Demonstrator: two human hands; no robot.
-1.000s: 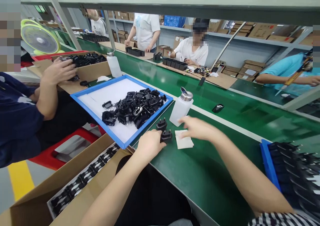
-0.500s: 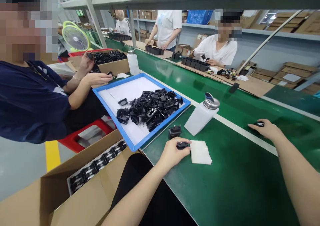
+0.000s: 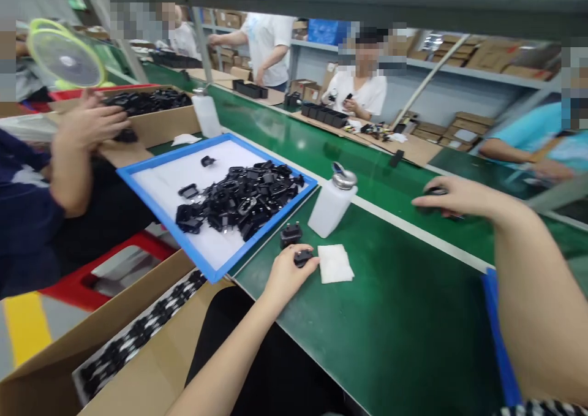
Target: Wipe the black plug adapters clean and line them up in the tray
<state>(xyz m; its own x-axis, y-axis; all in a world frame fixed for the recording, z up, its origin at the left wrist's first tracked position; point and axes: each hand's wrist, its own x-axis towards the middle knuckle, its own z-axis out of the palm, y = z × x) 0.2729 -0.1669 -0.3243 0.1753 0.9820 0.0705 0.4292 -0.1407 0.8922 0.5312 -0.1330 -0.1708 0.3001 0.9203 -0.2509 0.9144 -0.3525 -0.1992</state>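
A black plug adapter (image 3: pixel 303 258) is held in the left hand (image 3: pixel 287 273), its fingers curled closed around it just above the green tabletop (image 3: pixel 390 324). A second plug adapter (image 3: pixel 291 236) is stood just beside it, and a folded white cloth (image 3: pixel 335 264) is laid on the other side, apparently kept within easy reach. The right hand (image 3: pixel 452 198) is stretched out past a white strip, its fingers lowered over a dark object (image 3: pixel 436 191); whether that object is gripped cannot be told. A plastic pump bottle (image 3: pixel 331 206) is set between the hands. To the left, a cardboard box (image 3: pixel 46 355) of packed black pieces is placed below the tabletop edge, and a heap of plug adapters (image 3: pixel 239 198) is contained by a blue-rimmed tray (image 3: pixel 172 153). Beyond, a co-worker's hands (image 3: pixel 89 122) are raised near a carton, and shelves (image 3: pixel 459 65) of boxes line the room.
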